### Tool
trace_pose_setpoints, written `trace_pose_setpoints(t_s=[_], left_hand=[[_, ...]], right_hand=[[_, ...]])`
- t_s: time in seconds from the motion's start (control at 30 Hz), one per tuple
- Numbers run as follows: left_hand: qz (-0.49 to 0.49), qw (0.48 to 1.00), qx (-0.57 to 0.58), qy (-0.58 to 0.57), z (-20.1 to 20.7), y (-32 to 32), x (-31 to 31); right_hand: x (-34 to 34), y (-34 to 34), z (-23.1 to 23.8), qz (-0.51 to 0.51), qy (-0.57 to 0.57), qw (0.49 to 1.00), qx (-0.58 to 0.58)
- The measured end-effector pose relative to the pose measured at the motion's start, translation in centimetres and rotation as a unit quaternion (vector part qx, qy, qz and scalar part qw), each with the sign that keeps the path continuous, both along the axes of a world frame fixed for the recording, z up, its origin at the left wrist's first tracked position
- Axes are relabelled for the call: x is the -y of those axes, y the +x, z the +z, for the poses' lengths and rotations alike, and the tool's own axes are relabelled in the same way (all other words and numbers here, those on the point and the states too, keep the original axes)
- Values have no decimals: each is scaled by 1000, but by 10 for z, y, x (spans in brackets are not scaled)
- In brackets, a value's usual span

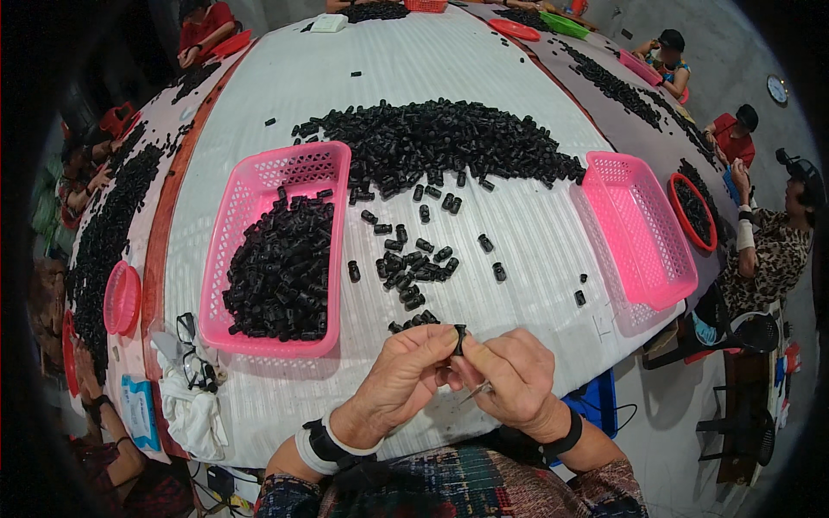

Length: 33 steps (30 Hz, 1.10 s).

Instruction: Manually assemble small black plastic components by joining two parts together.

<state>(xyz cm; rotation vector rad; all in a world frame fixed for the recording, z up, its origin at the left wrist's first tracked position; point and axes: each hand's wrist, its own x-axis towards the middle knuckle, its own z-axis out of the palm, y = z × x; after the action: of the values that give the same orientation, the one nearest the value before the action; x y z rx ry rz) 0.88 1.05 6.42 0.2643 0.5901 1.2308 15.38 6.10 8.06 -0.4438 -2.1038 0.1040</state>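
Note:
My left hand [399, 369] pinches a small black cylindrical plastic part [460, 339] between thumb and fingertips, above the near edge of the white-covered table. My right hand [515, 371] is closed around a thin metal tool [476, 391], only partly showing, with its fingertips at the same part. What kind of tool it is I cannot tell. Just beyond my hands lie loose black parts [401, 278], scattered in front of a big heap of them [458, 138]. A pink basket [338, 250] to the left holds many more black parts.
An empty pink basket [661, 259] stands at the right edge. Eyeglasses [200, 371] and a white cloth [192, 414] lie front left, near a blue-white packet [141, 410]. Co-workers sit at side tables with black heaps [121, 207] and a red basket [693, 211].

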Motion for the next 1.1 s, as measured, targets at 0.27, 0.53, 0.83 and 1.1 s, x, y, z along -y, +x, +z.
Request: trace_pose_setpoints(t_s=[0.27, 0.53, 0.83, 1.1], left_hand=[[-3, 1000, -17, 15, -2, -1, -1], [12, 1000, 6, 15, -4, -1, -2], [30, 1000, -2, 7, -4, 0, -1], [-1, 1000, 7, -9, 7, -2, 1]], right_hand=[[-1, 3, -5, 7, -19, 1000, -3], [-2, -1, -8, -4, -25, 1000, -1], [2, -1, -8, -14, -40, 999, 10], [-12, 11, 12, 75, -300, 950, -28]])
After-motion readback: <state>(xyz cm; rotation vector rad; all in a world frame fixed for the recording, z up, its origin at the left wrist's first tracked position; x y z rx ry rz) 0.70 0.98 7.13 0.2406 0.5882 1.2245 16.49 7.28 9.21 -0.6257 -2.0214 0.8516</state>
